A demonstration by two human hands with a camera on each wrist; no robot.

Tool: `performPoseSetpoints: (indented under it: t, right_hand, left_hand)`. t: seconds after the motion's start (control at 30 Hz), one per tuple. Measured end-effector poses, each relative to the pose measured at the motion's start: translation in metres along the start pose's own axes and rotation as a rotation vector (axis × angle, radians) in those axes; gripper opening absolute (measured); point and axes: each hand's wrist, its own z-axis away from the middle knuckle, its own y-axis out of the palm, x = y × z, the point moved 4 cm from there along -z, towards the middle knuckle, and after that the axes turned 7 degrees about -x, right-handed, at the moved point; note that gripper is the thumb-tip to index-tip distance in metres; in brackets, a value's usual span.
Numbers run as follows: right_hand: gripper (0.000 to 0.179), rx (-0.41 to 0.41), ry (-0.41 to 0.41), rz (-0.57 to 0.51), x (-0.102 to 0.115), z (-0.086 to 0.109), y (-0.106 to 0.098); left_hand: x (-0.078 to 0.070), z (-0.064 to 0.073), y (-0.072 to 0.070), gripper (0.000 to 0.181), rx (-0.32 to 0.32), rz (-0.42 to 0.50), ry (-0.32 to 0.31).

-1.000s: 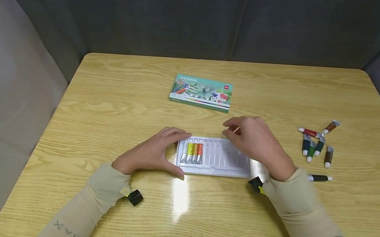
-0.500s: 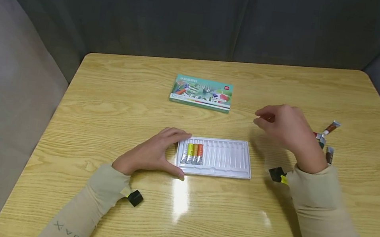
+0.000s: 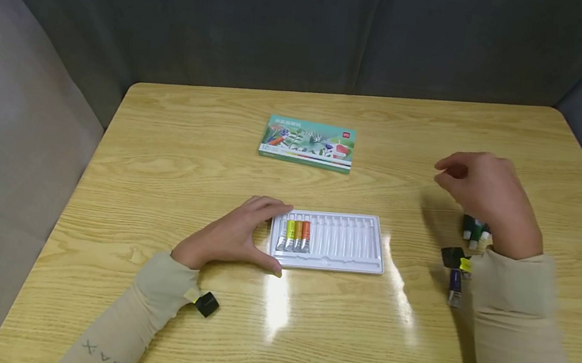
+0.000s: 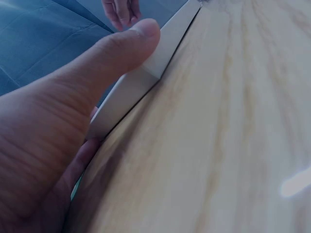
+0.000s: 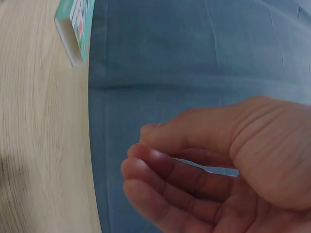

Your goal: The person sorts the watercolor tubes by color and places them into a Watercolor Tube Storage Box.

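My left hand (image 3: 240, 233) holds the left end of a white plastic paint tray (image 3: 335, 265), thumb at the near edge and fingers at the far edge. In the left wrist view the thumb presses on the tray's side wall (image 4: 129, 94). Several small paint tubes (image 3: 298, 236), white, yellow, ochre and orange, lie side by side in its left slots. My right hand (image 3: 493, 196) is raised over the right side of the table, fingers loosely curled and nothing between them. Beneath it, loose tubes such as a green one (image 3: 476, 233) are partly hidden by the wrist.
A teal printed paint box (image 3: 307, 142) lies behind the tray. One dark blue tube (image 3: 455, 288) lies beside the right cuff. Dark cloth (image 3: 256, 23) hangs behind the wooden table (image 3: 193, 126), with grey panels to the sides.
My right hand has left the tray and moved right and away from me, over the loose tubes. The tray's right slots came into sight. My left hand has stayed put.
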Motion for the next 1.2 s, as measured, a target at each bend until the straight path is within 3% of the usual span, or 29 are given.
performPoseSetpoints:
  t: [0.27,0.83,1.2]
  right_hand:
    - [0.038,0.064,0.044,-0.002,-0.029,-0.004,-0.004]
    - [0.04,0.185,0.1,0.049,-0.066,-0.009,0.004]
    - [0.035,0.202,0.13,0.096,-0.086,-0.011,0.012]
  left_hand:
    - [0.001,0.0,0.0,0.114,0.01,0.011,-0.006]
    - [0.001,0.0,0.0,0.113,-0.002,0.009,0.0]
    - [0.0,0.0,0.0,0.114,0.0,0.005,0.001]
